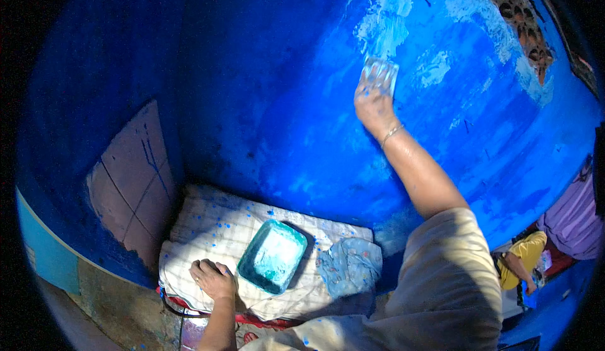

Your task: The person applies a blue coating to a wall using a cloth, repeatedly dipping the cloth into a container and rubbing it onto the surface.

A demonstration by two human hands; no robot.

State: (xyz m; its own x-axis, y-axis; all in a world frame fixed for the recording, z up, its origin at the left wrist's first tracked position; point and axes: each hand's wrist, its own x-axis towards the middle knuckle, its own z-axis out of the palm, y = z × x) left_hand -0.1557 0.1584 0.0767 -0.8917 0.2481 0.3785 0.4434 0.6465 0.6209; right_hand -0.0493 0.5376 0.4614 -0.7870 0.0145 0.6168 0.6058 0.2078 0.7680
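Observation:
My right hand (374, 102), arm stretched up, presses a flat, pale rectangular spreader (394, 73) against the blue wall (302, 111). Its fingers lie over the spreader's face. Just above it is a wet-looking light blue smear (384, 20). Low on the left, my left hand (213, 280) rests palm down on a white checked cloth (205, 225) spotted with blue, fingers loosely spread and holding nothing. Right beside that hand stands a teal rectangular tray (273, 256), coated inside with whitish and green paint-like residue.
A crumpled blue rag (350, 268) lies on the cloth, right of the tray. Pinkish tiles (135, 181) cover part of the left wall. Bare brick (517, 20) shows at upper right. At lower right another person in a yellow top (524, 259) is near a purple cloth (573, 212).

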